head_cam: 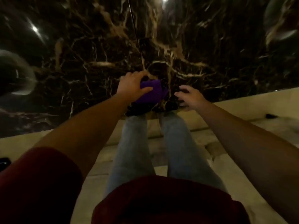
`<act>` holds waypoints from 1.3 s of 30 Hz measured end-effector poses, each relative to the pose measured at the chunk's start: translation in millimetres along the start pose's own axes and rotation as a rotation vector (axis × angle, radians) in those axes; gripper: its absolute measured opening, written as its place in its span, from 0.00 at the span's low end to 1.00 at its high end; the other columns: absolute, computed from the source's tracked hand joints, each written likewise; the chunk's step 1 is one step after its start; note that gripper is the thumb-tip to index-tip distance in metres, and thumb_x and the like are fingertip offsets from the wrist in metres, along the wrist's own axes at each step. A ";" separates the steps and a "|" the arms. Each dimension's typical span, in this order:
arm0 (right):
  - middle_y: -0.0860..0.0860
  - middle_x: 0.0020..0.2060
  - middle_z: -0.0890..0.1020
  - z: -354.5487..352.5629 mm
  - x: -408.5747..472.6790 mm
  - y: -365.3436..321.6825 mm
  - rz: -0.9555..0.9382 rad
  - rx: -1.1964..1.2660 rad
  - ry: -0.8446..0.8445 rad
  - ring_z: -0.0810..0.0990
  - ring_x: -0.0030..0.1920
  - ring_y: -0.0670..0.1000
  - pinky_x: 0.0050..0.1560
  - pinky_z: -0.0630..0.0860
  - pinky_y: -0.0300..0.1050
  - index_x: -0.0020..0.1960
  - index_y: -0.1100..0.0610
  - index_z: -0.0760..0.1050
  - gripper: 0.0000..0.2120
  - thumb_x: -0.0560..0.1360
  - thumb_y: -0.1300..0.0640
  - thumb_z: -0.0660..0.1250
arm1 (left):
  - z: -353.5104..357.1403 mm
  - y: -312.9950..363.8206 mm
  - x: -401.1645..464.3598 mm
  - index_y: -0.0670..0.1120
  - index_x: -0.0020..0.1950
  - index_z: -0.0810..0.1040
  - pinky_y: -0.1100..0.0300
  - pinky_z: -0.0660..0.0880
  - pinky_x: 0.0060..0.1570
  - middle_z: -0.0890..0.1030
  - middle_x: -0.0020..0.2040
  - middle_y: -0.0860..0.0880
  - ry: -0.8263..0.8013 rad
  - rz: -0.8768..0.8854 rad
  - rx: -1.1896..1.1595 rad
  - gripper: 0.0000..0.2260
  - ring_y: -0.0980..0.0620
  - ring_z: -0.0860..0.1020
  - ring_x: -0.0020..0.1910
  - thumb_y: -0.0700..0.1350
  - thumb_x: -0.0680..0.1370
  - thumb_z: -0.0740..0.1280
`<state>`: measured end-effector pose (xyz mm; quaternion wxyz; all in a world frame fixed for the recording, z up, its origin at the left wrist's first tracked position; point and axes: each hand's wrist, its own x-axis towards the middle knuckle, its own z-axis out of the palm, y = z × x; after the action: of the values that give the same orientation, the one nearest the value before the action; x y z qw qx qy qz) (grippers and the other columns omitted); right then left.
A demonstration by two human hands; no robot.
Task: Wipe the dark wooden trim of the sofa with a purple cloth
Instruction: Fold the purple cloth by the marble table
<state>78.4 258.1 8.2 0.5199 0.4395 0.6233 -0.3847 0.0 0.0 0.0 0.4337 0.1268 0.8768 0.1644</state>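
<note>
Out in front of you, above your jeans-clad legs (134, 143), both arms reach toward the dark veined marble floor (80, 54). Your left hand (131, 85) grips the purple cloth (151, 91), thumb laid across its near face and fingers curled over the far edge. Just right of the cloth, apart from it, your right hand (190, 97) hovers with fingers spread and loosely bent, holding nothing. The pale sofa cushions (242, 126) lie beneath you; the picture is blurred.

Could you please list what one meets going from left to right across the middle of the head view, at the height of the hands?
Left hand → purple cloth → right hand, with dark veined marble behind them all.
</note>
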 end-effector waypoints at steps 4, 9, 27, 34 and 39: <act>0.56 0.39 0.89 35.8 21.8 11.5 0.158 0.033 -0.128 0.89 0.42 0.57 0.38 0.86 0.48 0.69 0.55 0.74 0.22 0.81 0.44 0.68 | 32.8 2.4 14.7 0.51 0.75 0.70 0.40 0.72 0.66 0.74 0.70 0.43 -0.057 -0.003 -0.007 0.31 0.39 0.74 0.67 0.66 0.77 0.67; 0.56 0.47 0.87 84.9 33.9 4.7 0.230 0.017 -0.267 0.88 0.46 0.57 0.44 0.87 0.53 0.60 0.53 0.72 0.22 0.78 0.37 0.69 | 58.0 -14.9 9.8 0.51 0.79 0.66 0.41 0.70 0.69 0.71 0.76 0.45 -0.097 -0.081 -0.076 0.34 0.39 0.70 0.72 0.64 0.78 0.69; 0.48 0.60 0.81 74.0 30.4 -7.2 -0.109 0.420 -0.126 0.82 0.58 0.51 0.52 0.84 0.51 0.64 0.49 0.76 0.23 0.74 0.44 0.77 | 47.0 -8.5 2.8 0.48 0.69 0.78 0.52 0.83 0.55 0.87 0.53 0.46 -0.322 -0.495 -1.003 0.20 0.52 0.86 0.45 0.50 0.79 0.74; 0.49 0.65 0.82 46.7 -22.0 -8.4 -0.196 0.470 -0.275 0.83 0.63 0.55 0.62 0.82 0.61 0.72 0.43 0.73 0.40 0.63 0.35 0.81 | 4.2 33.6 -41.2 0.49 0.66 0.81 0.53 0.83 0.55 0.87 0.57 0.46 -0.231 -0.403 -1.100 0.15 0.46 0.86 0.55 0.49 0.80 0.72; 0.51 0.61 0.86 13.5 -64.8 -16.7 -0.297 0.582 -0.325 0.86 0.60 0.56 0.56 0.85 0.60 0.71 0.47 0.76 0.31 0.71 0.41 0.79 | -30.3 79.0 -72.6 0.50 0.57 0.83 0.52 0.83 0.53 0.88 0.46 0.48 -0.082 -0.345 -1.230 0.08 0.49 0.87 0.45 0.51 0.82 0.70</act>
<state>71.4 230.5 70.4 0.4036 0.4070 0.4541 -0.6821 24.9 40.3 100.9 0.4808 -0.2818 0.6128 0.5603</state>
